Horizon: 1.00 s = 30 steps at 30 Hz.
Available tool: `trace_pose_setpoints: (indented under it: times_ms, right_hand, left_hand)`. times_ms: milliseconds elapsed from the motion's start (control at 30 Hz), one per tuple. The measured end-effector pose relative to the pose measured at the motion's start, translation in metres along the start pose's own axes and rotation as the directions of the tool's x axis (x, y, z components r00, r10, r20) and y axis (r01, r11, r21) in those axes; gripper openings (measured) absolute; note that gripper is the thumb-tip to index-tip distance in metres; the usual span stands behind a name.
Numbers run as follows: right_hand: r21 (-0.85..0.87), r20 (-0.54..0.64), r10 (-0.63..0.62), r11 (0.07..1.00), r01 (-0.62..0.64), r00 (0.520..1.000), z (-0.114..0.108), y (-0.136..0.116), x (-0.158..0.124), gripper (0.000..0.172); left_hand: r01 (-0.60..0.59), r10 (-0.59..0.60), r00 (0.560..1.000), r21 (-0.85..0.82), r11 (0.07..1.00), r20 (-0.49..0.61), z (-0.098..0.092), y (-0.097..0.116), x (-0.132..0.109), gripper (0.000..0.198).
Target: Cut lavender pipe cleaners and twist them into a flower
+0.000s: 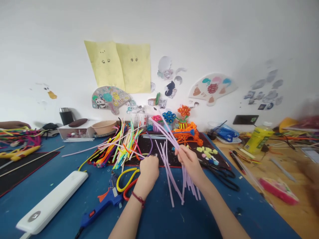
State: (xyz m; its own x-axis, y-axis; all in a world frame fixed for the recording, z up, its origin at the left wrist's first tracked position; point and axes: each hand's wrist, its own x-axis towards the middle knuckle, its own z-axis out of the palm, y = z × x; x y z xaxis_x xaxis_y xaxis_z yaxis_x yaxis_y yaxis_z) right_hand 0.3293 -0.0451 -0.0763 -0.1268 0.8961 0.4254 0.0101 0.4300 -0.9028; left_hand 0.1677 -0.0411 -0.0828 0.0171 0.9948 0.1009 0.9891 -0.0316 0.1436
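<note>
In the head view, my right hand (190, 162) is closed around a bundle of lilac pipe cleaners (170, 134), whose ends stick out above and below the fist. More lilac pipe cleaners (169, 176) lie loose on the blue table, just left of that hand. My left hand (149, 169) is a closed fist; what it grips, if anything, is hidden. A dark purple pipe cleaner (151, 143) curves up behind it. Beside the left wrist are yellow-handled pliers or scissors (121, 182), a red handle (126, 192) and a blue glue gun (106, 202).
A heap of coloured pipe cleaners (124, 146) lies behind my left hand. Black scissors (224, 176) and small pompoms (209, 154) are at right. Small flower pots (182, 124) stand by the wall. A white power strip (54, 202) lies front left, a yellow bottle (259, 137) far right.
</note>
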Motion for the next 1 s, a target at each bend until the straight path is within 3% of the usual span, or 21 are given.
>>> trace_pose_setpoints:
  times_ms: [133, 200, 233, 300, 333, 400, 467, 533, 633, 1000]
  right_hand:
    - [-0.009, -0.016, -0.002, 1.0, 0.002, 1.0, 0.0, 0.001, 0.0, 0.033]
    - [-0.003, -0.025, 0.002, 1.0, -0.002, 1.0, 0.0, 0.002, -0.001, 0.032]
    - [0.003, -0.029, 0.004, 1.0, -0.004, 1.0, 0.0, 0.003, -0.001, 0.032]
    - [0.008, -0.029, 0.012, 1.0, -0.011, 0.999, 0.0, 0.003, -0.001, 0.032]
    - [0.003, -0.029, 0.012, 1.0, -0.012, 0.999, 0.0, 0.003, -0.001, 0.032]
    - [-0.022, -0.023, 0.008, 1.0, -0.008, 1.0, 0.001, 0.002, -0.001, 0.033]
    - [-0.048, -0.017, 0.0, 0.999, -0.001, 1.0, 0.002, 0.001, -0.002, 0.033]
    - [-0.063, -0.002, 0.0, 0.998, 0.0, 1.0, 0.004, 0.001, -0.002, 0.033]
    - [-0.095, 0.047, 0.009, 0.996, -0.004, 0.999, 0.008, 0.003, -0.004, 0.033]
    - [-0.234, 0.179, 0.045, 0.972, -0.002, 0.983, 0.023, -0.011, -0.015, 0.03]
  left_hand:
    - [-0.026, 0.024, 0.999, -0.1, 0.995, -0.025, -0.008, -0.001, 0.001, 0.012]
    - [-0.034, 0.032, 0.999, -0.361, 0.932, -0.012, -0.015, -0.003, 0.002, 0.008]
    - [-0.026, 0.034, 0.999, -0.546, 0.837, 0.005, -0.018, -0.003, 0.002, 0.008]
    - [0.005, 0.038, 0.999, -0.856, 0.518, 0.029, -0.025, -0.003, 0.003, 0.006]
    - [0.007, 0.034, 0.999, -0.934, 0.357, 0.02, -0.028, -0.003, 0.002, 0.007]
    - [-0.047, -0.015, 0.999, -0.992, 0.117, -0.049, -0.034, -0.002, 0.001, 0.016]
    - [-0.155, -0.101, 0.983, -0.988, -0.012, -0.153, -0.039, -0.002, -0.001, 0.023]
    - [-0.264, -0.176, 0.952, -0.963, -0.05, -0.252, -0.043, -0.002, -0.004, 0.027]
    - [-0.349, -0.178, 0.924, -0.937, -0.028, -0.339, -0.046, -0.002, -0.008, 0.026]
    - [-0.355, -0.169, 0.921, -0.935, 0.007, -0.351, -0.045, -0.002, -0.008, 0.021]
